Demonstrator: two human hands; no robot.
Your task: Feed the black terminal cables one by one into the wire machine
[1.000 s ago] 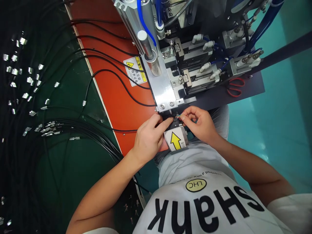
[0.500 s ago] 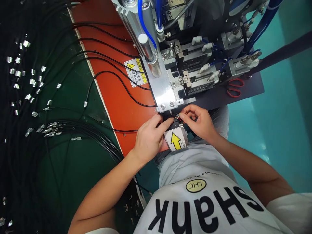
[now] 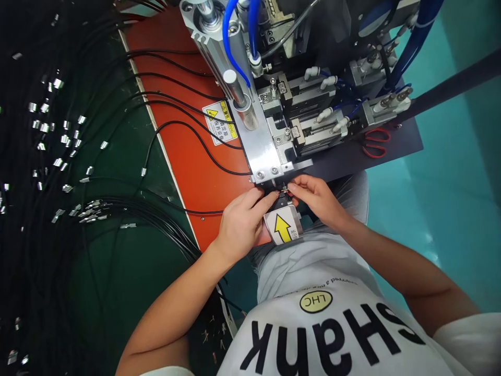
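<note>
My left hand [image 3: 239, 222] is closed, pinching the end of a black cable [image 3: 195, 211] against the front of the machine [image 3: 266, 146], just under its metal plate. My right hand [image 3: 317, 197] is closed in a pinch on the thin coloured wires [image 3: 287, 191] at that cable's end. Both sets of fingertips meet above a block with a yellow arrow label [image 3: 282, 228]. The wire tips are tiny and partly hidden by my fingers.
Several black cables with metal ferrules [image 3: 78, 209] lie spread over the green mat [image 3: 129, 261] at left and across the orange pad [image 3: 188, 151]. A yellow warning sticker [image 3: 219, 121] sits on the pad. Red-handled scissors [image 3: 373, 142] lie on the machine's dark base at right.
My hands stay at the same spot on the machine; the right fingers have tightened on the wires. The camera has shifted slightly, so everything sits a little lower in the picture.
</note>
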